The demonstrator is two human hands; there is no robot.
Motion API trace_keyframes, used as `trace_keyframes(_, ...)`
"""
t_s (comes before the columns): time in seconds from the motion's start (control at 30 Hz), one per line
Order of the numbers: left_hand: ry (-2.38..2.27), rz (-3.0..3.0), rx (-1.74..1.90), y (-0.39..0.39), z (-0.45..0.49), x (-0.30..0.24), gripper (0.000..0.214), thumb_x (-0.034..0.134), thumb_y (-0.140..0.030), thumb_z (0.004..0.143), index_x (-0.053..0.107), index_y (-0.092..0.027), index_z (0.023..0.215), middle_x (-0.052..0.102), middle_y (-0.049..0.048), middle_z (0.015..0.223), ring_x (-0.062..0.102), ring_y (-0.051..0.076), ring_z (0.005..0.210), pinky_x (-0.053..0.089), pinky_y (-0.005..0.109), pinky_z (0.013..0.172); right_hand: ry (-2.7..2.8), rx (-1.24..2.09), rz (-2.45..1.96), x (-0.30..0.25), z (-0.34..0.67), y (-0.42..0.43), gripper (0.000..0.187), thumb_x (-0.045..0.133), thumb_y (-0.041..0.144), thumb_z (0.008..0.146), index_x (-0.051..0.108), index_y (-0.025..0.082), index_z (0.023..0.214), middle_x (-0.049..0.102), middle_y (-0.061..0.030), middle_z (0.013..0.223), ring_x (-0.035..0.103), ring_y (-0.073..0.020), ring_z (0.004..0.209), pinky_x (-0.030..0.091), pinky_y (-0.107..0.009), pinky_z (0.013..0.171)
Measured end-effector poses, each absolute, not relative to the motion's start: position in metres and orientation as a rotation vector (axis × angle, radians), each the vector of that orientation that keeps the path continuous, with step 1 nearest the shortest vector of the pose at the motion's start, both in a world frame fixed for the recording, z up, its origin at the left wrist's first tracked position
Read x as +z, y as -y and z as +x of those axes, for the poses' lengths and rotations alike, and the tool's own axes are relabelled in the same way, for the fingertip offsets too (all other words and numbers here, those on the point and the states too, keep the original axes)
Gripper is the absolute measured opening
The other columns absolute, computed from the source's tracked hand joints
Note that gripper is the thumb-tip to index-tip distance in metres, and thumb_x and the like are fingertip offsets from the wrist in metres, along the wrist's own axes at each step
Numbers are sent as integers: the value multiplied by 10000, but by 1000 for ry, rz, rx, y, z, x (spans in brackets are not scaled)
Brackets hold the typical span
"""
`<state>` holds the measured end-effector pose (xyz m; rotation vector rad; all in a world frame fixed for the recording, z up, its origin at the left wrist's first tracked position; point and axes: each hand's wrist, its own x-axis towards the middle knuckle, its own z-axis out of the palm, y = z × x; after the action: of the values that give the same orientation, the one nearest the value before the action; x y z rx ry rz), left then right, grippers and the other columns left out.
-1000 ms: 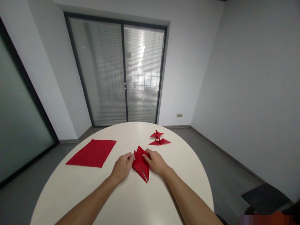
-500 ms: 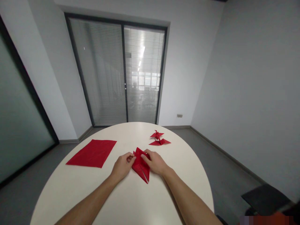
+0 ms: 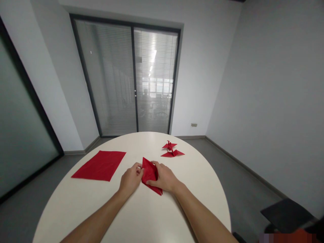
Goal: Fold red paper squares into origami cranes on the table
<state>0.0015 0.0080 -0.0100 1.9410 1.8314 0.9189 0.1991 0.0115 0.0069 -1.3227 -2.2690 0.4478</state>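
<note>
A partly folded red paper piece [image 3: 149, 172] lies on the round white table [image 3: 141, 216] between my hands. My left hand [image 3: 130, 179] pinches its left edge with curled fingers. My right hand [image 3: 163, 177] grips its right side, thumb under a raised flap and fingers over it. The paper's point toward me sticks out below my right thumb.
A flat red paper sheet [image 3: 100, 164] lies on the table to the left. A finished red paper crane [image 3: 172, 149] stands farther back on the right. A dark chair [image 3: 287, 212] is at the lower right, past the table edge. Glass doors with blinds [image 3: 130, 77] face me.
My right hand has turned and folded a flap of the red paper over to the left. The paper now looks shorter and more bunched. My left hand stayed on its left edge.
</note>
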Motion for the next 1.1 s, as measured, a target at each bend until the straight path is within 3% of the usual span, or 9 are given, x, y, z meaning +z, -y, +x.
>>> trace_keyframes(0.2, -1862, 2044, 868, -9, 0, -15, 337, 505, -258, 913, 473, -226, 1246, 709, 10, 850, 658, 192, 757, 360, 257, 604, 2305, 397, -1314, 6, 198, -13, 753, 764, 493, 723, 488, 190, 1355, 651, -126, 1150, 596, -283, 999, 422, -349, 820)
trace_keyframes(0.33, -1856, 2176, 929, -8, 0, -19, 461, 532, -194, 881, 423, -187, 1328, 686, 43, 927, 640, 205, 864, 411, 281, 720, 2310, 384, -1274, 6, 198, -13, 663, 745, 462, 759, 526, 179, 1316, 659, -117, 1124, 593, -271, 982, 427, -348, 827)
trace_keyframes(0.5, -1808, 2015, 1100, -14, 0, -21, 480, 525, -282, 912, 401, -196, 1369, 692, 56, 999, 659, 203, 894, 462, 297, 764, 2327, 395, -1243, 7, 200, -13, 641, 741, 440, 768, 545, 159, 1309, 656, -130, 1159, 595, -278, 1013, 441, -365, 874)
trace_keyframes(0.6, -1690, 1879, 1211, -20, -4, -21, 372, 485, -368, 932, 503, -221, 1273, 707, 38, 937, 679, 198, 825, 486, 296, 733, 2370, 417, -1144, 9, 202, -13, 632, 730, 407, 786, 541, 172, 1342, 645, -125, 1233, 587, -286, 1081, 435, -377, 942)
trace_keyframes(0.73, -1533, 1756, 1294, -28, -12, -21, 245, 518, -430, 890, 613, -214, 954, 714, 32, 798, 693, 211, 754, 504, 297, 693, 2419, 457, -1060, 9, 203, -14, 668, 705, 393, 818, 488, 209, 1422, 611, -119, 1322, 561, -293, 1170, 409, -392, 1016)
trace_keyframes(0.97, -1440, 1530, 1350, -41, -24, -28, 275, 632, -453, 756, 585, -193, 831, 706, 25, 651, 690, 213, 616, 506, 294, 596, 2481, 435, -980, 4, 206, -18, 615, 655, 408, 866, 498, 213, 1428, 596, -117, 1359, 546, -295, 1206, 402, -397, 1038)
trace_keyframes(1.1, -1492, 1523, 1393, -47, -30, -31, 257, 620, -429, 747, 591, -178, 795, 692, 36, 648, 672, 205, 595, 512, 301, 585, 2498, 413, -982, 4, 206, -18, 587, 642, 424, 879, 516, 224, 1416, 597, -110, 1361, 544, -297, 1212, 403, -396, 1037)
